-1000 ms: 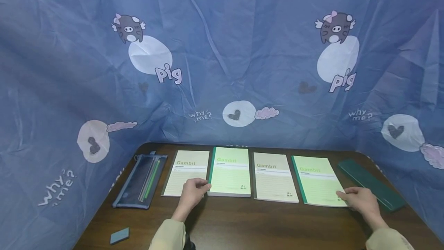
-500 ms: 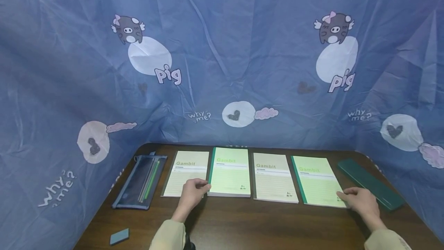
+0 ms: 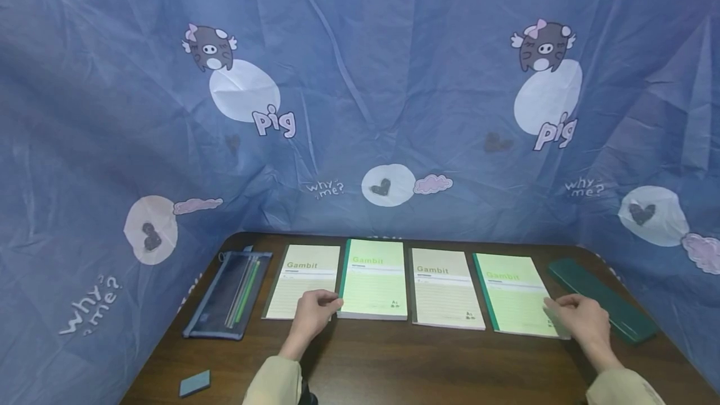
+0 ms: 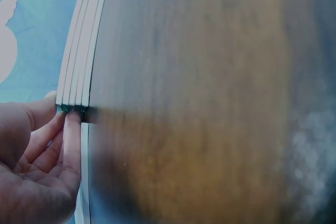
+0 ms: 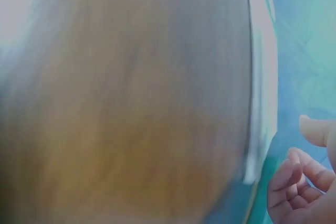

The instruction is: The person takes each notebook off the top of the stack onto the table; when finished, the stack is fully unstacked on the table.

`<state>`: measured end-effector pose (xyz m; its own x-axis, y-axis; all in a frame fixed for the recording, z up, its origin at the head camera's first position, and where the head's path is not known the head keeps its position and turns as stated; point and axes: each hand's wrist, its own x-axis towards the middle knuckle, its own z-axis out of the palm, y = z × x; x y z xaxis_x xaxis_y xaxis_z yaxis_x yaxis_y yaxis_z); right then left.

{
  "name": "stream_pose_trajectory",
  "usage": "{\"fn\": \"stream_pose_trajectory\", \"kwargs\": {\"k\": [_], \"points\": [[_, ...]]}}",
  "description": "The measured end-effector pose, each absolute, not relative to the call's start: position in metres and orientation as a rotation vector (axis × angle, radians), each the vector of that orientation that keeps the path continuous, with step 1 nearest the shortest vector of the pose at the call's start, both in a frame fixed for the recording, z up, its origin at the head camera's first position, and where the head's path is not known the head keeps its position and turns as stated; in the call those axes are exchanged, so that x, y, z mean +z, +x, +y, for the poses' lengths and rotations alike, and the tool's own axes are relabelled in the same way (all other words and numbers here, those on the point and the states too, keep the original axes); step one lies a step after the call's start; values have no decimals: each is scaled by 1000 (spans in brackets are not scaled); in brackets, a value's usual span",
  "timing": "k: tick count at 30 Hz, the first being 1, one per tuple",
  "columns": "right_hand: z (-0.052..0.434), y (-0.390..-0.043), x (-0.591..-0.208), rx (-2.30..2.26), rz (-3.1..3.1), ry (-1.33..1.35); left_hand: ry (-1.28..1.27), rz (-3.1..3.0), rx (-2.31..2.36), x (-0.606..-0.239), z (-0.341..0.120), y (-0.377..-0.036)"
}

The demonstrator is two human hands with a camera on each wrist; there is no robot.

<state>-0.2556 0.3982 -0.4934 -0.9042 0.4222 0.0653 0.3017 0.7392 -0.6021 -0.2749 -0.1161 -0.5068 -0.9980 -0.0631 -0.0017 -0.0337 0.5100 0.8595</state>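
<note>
Since L hand (image 3: 312, 313) pinches the near corner of the 2nd notebook (image 3: 374, 277) and R hand (image 3: 579, 319) hovers loosely curled, grasping nothing, over the far-right notebook (image 3: 514, 292), a skewed lift could nudge neighbours out of row.

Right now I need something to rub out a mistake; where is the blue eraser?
In the head view the blue eraser lies at the table's near left corner, in front of the pencil case and left of the left hand.
</note>
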Motion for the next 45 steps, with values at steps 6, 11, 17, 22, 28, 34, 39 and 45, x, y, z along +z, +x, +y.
{"fn": "stream_pose_trajectory", "kwargs": {"k": [6,11,17,22,28,34,39,45], "points": [[357,-264,-479,1026,-2719,-423,97,-2714,-1530,-508,-117,-275],[320,-276,-471,1136,-2719,-335,99,-2712,-1545,-507,-116,-275],[280,-289,-469,1235,-2719,-300,95,-2715,-1537,-507,-115,-275],[247,-296,-475,1267,-2735,-275,97,-2712,-1531,-507,-115,-275],[208,-300,-481,1324,-2740,-210,89,-2696,-1528,-508,-115,-275],[172,-302,-486,1390,-2729,-128,101,-2687,-1542,-509,-116,-276],[149,-298,-493,1405,-2737,-68,70,-2681,-1546,-509,-115,-276],[132,-293,-498,1348,-2747,-30,85,-2687,-1537,-508,-115,-276]]}}
